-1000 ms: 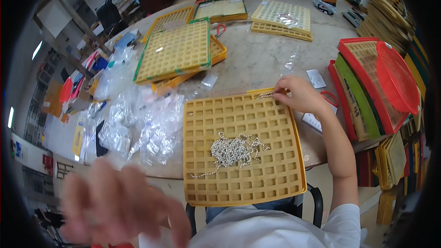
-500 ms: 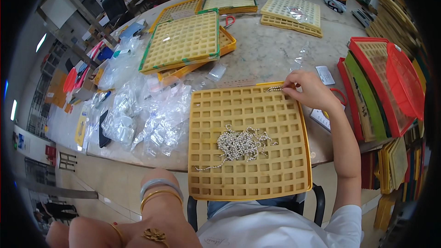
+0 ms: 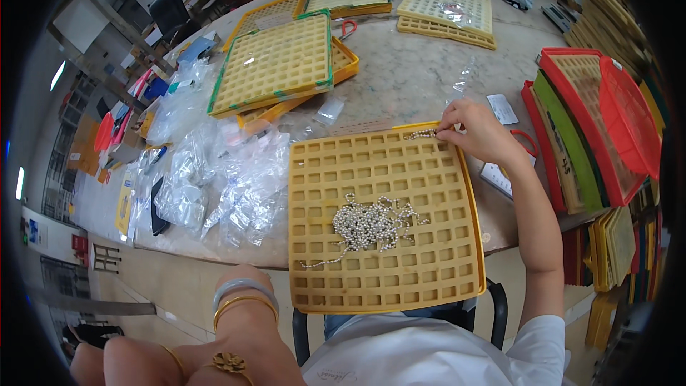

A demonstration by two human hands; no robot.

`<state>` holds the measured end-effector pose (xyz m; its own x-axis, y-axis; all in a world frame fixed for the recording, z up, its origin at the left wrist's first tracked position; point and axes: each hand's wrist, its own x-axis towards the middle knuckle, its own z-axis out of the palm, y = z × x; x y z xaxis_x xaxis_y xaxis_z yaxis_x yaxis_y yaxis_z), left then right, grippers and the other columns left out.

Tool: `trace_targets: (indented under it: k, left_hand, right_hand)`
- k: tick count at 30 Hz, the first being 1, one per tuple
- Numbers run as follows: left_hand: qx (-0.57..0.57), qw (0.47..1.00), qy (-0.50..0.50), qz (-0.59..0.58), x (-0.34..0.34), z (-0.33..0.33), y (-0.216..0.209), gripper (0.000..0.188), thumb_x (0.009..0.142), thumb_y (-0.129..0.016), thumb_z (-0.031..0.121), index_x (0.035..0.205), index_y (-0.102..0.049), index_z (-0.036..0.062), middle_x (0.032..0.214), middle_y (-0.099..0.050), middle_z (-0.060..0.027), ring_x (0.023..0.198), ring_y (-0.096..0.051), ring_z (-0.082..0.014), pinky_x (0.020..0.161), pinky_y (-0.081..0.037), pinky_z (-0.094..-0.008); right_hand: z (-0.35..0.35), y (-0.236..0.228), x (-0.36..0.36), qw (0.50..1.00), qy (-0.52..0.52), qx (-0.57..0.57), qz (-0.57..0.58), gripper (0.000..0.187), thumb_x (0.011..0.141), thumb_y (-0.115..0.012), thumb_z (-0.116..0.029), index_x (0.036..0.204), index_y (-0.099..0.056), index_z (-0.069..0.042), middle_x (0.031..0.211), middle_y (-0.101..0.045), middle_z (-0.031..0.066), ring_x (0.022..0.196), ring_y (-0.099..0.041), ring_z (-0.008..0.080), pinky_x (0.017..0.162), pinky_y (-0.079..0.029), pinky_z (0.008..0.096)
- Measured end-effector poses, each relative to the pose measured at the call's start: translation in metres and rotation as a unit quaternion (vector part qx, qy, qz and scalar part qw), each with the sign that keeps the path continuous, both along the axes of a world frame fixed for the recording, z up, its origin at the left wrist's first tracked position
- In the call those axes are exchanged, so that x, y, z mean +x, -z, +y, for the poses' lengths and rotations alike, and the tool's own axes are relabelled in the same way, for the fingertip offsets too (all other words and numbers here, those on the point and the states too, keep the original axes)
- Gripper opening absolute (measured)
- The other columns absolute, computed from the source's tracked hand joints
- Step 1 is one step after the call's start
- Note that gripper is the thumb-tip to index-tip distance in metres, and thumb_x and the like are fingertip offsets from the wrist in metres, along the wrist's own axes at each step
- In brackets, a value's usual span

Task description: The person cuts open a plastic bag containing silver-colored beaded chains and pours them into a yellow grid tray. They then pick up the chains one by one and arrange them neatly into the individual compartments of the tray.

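Observation:
A yellow grid tray point(image 3: 443, 286) lies on the table edge in front of me, and a tangled pile of silver bead chain point(image 3: 368, 225) rests on its middle. My right hand point(image 3: 482, 132) is at the tray's far right corner, its fingertips pinched on a short piece of bead chain point(image 3: 421, 134) that lies along the top rim. My left hand point(image 3: 186, 361) hangs off the table at the lower left, close to the camera. It shows its back, with bangles on the wrist and a flower ring. Its fingers run out of view.
Clear plastic bags point(image 3: 236, 186) are heaped to the left of the tray. Beyond them is a stack of yellow grid trays, the top one green-rimmed point(image 3: 275, 64), with more trays at the back point(image 3: 446, 11). Red and green trays point(image 3: 607, 121) are stacked at the right. Small cards point(image 3: 502, 109) lie near my right wrist.
My left hand was a blur at the lower left; it now sits still, low and near the camera. My right hand stays at the tray's far corner with the short chain.

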<state>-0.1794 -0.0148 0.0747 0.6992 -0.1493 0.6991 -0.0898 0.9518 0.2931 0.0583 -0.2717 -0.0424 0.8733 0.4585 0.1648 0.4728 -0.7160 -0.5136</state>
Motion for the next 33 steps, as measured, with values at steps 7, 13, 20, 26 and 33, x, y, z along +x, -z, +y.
trace_targets:
  k: [7,13,20,26,33]
  left_hand:
    - [0.076,0.994,-0.038,-0.07,0.025,0.015,-0.003,0.063,0.081,-0.068,0.037,0.122,-0.04,-0.0023,0.121,-0.043,-0.0201,0.105,-0.049,-0.0289,0.068,-0.052,-0.0361]
    - [0.416,0.844,-0.329,-0.081,0.142,-0.009,0.024,0.021,0.087,-0.063,0.009,0.106,-0.058,0.001,0.103,-0.057,-0.0126,0.087,-0.059,-0.0202,0.068,-0.052,-0.0291]
    - [0.776,0.496,-0.33,-0.206,0.229,-0.036,0.099,0.013,0.083,-0.065,0.008,0.092,-0.071,0.0012,0.087,-0.068,-0.0181,0.083,-0.066,-0.0332,0.076,-0.052,-0.0396]
    - [0.781,0.468,-0.354,-0.216,0.243,-0.037,0.113,0.014,0.08,-0.07,0.009,0.09,-0.073,0.0007,0.08,-0.068,-0.0161,0.073,-0.066,-0.0271,0.069,-0.051,-0.0357]
    - [0.772,0.517,-0.332,-0.163,0.245,-0.028,0.115,0.015,0.08,-0.073,0.012,0.091,-0.073,0.0011,0.078,-0.067,-0.0125,0.071,-0.066,-0.0239,0.065,-0.051,-0.0327]
  right_hand:
    - [-0.001,0.009,0.003,0.999,-0.006,0.001,-0.041,0.011,0.08,-0.071,-0.013,0.085,-0.071,-0.004,0.09,-0.063,0.0107,0.092,-0.059,0.0276,0.082,-0.047,0.0368]
    - [-0.007,0.007,0.008,0.999,-0.035,0.022,-0.033,0.012,0.08,-0.07,-0.016,0.085,-0.068,-0.005,0.093,-0.063,0.0097,0.096,-0.058,0.0275,0.085,-0.046,0.037]
    - [-0.013,0.009,0.011,0.998,-0.049,0.016,-0.039,0.011,0.081,-0.069,-0.015,0.085,-0.068,-0.004,0.094,-0.064,0.01,0.098,-0.057,0.0282,0.089,-0.045,0.0369]
    - [-0.017,0.0,0.011,0.999,-0.017,0.028,-0.034,0.009,0.083,-0.068,-0.013,0.085,-0.07,-0.004,0.094,-0.064,0.0096,0.099,-0.057,0.0283,0.089,-0.045,0.0374]
    - [-0.009,0.007,0.007,0.998,-0.034,0.025,-0.053,0.011,0.085,-0.067,-0.014,0.087,-0.069,-0.004,0.093,-0.064,0.0087,0.096,-0.056,0.0278,0.087,-0.045,0.0368]
